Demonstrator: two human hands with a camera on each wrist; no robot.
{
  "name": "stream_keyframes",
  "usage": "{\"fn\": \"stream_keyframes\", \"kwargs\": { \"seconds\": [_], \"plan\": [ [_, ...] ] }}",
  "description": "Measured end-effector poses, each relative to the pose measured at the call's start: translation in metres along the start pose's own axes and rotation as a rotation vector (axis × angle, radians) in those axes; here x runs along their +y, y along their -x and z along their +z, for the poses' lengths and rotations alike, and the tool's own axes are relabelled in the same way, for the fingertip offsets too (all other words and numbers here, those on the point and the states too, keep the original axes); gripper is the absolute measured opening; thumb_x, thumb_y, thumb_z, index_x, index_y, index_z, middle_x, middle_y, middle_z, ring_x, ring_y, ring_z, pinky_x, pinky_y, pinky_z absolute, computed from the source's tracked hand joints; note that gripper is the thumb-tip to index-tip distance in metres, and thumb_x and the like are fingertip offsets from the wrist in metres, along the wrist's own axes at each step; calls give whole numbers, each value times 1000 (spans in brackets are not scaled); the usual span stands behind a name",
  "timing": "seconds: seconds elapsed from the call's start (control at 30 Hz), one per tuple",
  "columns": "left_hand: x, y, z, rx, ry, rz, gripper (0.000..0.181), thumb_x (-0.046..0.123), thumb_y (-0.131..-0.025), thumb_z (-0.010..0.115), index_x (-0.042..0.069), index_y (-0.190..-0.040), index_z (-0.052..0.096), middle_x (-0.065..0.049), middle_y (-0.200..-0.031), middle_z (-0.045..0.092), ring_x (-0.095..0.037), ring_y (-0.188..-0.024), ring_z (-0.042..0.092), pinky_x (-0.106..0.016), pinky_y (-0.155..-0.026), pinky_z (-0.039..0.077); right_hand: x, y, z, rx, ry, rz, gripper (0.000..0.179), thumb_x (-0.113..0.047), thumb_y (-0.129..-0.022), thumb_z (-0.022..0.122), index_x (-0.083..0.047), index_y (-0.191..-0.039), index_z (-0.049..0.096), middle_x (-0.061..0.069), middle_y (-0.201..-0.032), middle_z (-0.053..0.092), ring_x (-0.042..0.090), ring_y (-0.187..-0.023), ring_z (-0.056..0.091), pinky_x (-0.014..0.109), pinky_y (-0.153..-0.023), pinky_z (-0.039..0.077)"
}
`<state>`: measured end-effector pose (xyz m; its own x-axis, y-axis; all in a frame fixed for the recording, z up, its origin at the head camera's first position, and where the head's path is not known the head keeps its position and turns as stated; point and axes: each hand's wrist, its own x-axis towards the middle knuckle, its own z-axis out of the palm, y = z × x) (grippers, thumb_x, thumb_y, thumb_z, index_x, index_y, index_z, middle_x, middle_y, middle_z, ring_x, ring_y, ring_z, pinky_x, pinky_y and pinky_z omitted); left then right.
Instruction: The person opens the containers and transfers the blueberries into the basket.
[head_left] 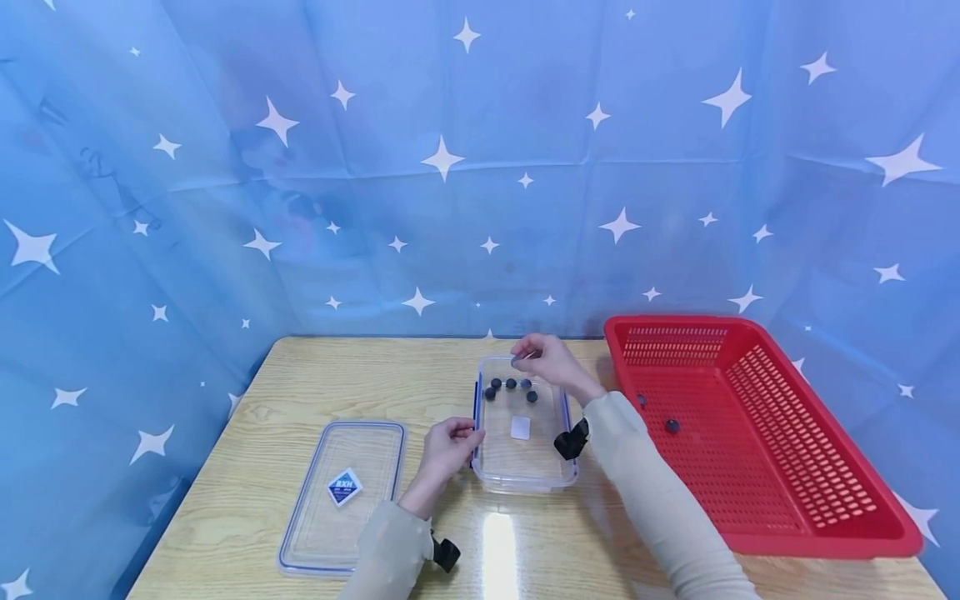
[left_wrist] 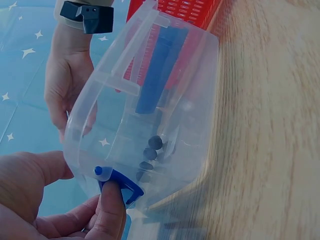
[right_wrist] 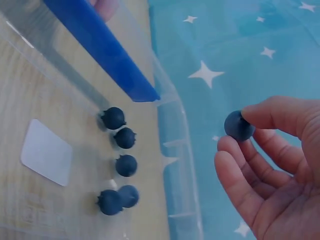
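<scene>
Between the thumb and fingers of my right hand is a blueberry, held at the far end of a clear plastic container. Several more blueberries lie on the container's floor in a loose group towards its far end. My left hand holds the container's left side, fingers on a blue latch and thumb at the rim. A pale square patch shows in the middle of the container's floor.
Left of the container, a clear lid with a blue seal and a label lies on the wooden table. On the right stands a red basket with a blueberry and another small dark one near its left wall. A starry blue curtain hangs behind.
</scene>
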<state>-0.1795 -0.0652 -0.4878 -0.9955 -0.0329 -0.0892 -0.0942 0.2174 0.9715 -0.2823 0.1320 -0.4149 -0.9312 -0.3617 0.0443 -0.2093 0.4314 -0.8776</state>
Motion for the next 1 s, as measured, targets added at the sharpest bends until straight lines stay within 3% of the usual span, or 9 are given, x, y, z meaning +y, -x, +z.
{"fn": "stream_keyframes", "kwargs": {
  "seconds": [0.2,0.4,0.63,0.83,1.0],
  "plan": [
    [-2,-1,0,4,7,-3,26,7,-81,69,-7,-102,64,-7,-81,61,-9,-66,55,-20,-58,50,-3,2,-12,17,-19,-17,20,-2,-87,62,8,-104,59,21,-95,61,28,-82,60,32,-71,53],
    [-3,-1,1,6,1,4,26,7,-81,69,-7,-102,64,-7,-81,62,-9,-67,56,-20,-58,51,-9,7,-26,53,-52,-3,20,-3,-86,63,6,-103,60,19,-96,62,16,-78,58,24,-69,51],
    [-2,0,0,-1,3,0,26,7,-82,68,-8,-102,64,-7,-82,61,-9,-67,56,-20,-58,50,-8,15,-45,94,24,-62,21,-2,-86,64,8,-104,60,18,-93,63,13,-76,57,23,-68,51],
    [-3,0,1,2,3,4,26,8,-82,68,-8,-102,64,-7,-81,61,-9,-67,55,-20,-57,50,-9,26,-62,114,51,-4,21,-6,-87,63,3,-106,60,16,-97,62,19,-82,56,30,-73,52],
    [-3,0,1,2,5,-5,26,8,-82,69,-8,-102,64,-7,-81,61,-9,-67,55,-20,-57,50,-8,35,-75,139,70,11,21,-8,-88,63,1,-107,60,15,-98,62,19,-82,56,25,-71,51]
  ]
}}
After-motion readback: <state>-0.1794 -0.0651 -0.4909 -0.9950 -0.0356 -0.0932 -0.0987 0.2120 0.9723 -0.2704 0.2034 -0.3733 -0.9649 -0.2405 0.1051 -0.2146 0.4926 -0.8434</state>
